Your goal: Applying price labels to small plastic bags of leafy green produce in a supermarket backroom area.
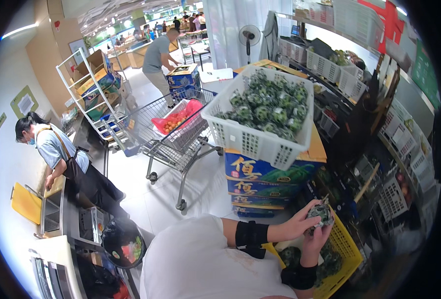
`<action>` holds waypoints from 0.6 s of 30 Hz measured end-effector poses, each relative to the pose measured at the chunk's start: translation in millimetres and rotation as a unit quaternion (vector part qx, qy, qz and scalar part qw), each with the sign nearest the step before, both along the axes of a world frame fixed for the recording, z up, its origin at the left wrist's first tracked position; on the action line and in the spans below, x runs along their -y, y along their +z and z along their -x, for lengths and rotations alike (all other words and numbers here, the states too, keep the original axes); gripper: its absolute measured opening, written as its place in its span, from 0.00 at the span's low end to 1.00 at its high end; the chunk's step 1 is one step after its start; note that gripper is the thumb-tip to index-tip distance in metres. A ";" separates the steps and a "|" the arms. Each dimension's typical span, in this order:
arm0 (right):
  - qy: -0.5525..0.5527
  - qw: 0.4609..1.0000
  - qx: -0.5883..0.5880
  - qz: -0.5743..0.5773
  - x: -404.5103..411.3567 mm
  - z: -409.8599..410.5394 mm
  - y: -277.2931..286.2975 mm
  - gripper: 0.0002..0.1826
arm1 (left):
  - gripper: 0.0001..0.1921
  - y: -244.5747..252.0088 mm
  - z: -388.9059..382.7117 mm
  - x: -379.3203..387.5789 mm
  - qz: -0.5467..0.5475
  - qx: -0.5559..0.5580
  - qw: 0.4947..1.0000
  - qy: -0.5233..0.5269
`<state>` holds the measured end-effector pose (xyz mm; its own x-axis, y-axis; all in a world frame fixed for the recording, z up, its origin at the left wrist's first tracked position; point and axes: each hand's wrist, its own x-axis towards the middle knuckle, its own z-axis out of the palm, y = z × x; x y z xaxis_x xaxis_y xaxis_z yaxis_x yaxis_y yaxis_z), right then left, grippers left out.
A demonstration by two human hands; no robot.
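Observation:
Between both my hands, above a yellow plastic crate (345, 239), is a dark green leafy bundle (319, 216) in what looks like clear wrap. My left hand (304, 220) holds it from the left side, and my right hand (317, 237) supports it from below. More dark green produce (330, 258) lies in the yellow crate, partly hidden by my forearms. Beyond my hands, a white plastic basket (258, 147) full of wrapped green leafy produce (276, 108) rests on stacked blue and yellow cartons (258, 187).
A shopping cart (168, 149) with orange fruit in red netting stands ahead. A person in an apron (71, 157) works at the left counter; another person (157, 56) bends over cartons farther off. A black bin (123, 243) is at lower left. Shelves with white baskets (394, 198) line the right.

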<state>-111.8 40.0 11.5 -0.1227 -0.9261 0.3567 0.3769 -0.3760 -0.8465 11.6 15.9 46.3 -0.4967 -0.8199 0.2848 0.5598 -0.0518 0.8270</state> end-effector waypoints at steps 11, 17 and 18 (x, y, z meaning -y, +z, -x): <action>0.116 0.992 0.050 0.005 63.9 -124.3 58.2 0.46 | 0.32 10.9 -127.6 59.9 0.128 0.056 0.985 0.099; 0.162 0.983 0.085 -0.002 80.8 -159.4 72.1 0.48 | 0.39 36.2 -178.9 81.7 0.178 0.063 0.981 0.042; 0.159 0.983 0.091 0.001 85.7 -160.2 65.6 0.49 | 0.39 39.5 -185.3 85.8 0.193 0.076 0.978 0.035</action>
<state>48.4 -45.7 77.1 0.1107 -0.9276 0.3569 0.6207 -0.2159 -0.7537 196.8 -69.8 85.7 -0.5041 -0.6997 0.5063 0.4198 0.3139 0.8516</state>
